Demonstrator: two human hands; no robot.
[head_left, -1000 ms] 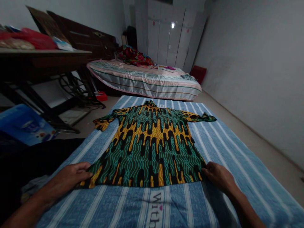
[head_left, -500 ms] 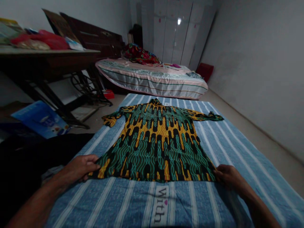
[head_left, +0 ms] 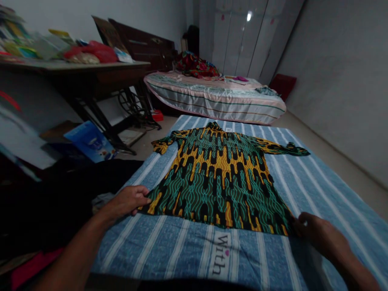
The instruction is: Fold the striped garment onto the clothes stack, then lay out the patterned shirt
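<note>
A green, yellow and black patterned shirt (head_left: 222,173) lies spread flat, back up, on a blue striped sheet (head_left: 321,182). My left hand (head_left: 129,201) pinches the shirt's near left hem corner. My right hand (head_left: 321,235) grips the near right hem corner, fingers closed on the cloth. Both sleeves stretch out to the sides at the far end.
A second mattress (head_left: 218,97) with a pile of bright clothes lies beyond the sheet. A dark table (head_left: 91,70) with clutter stands on the left over a treadle frame. A blue box (head_left: 91,141) leans below it. White wardrobe doors (head_left: 242,36) stand behind; a grey wall runs along the right.
The view has swung to the left, so the shirt and both hands sit further right in frame. The hands keep hold of the hem corners; the hem looks pulled slightly nearer.
</note>
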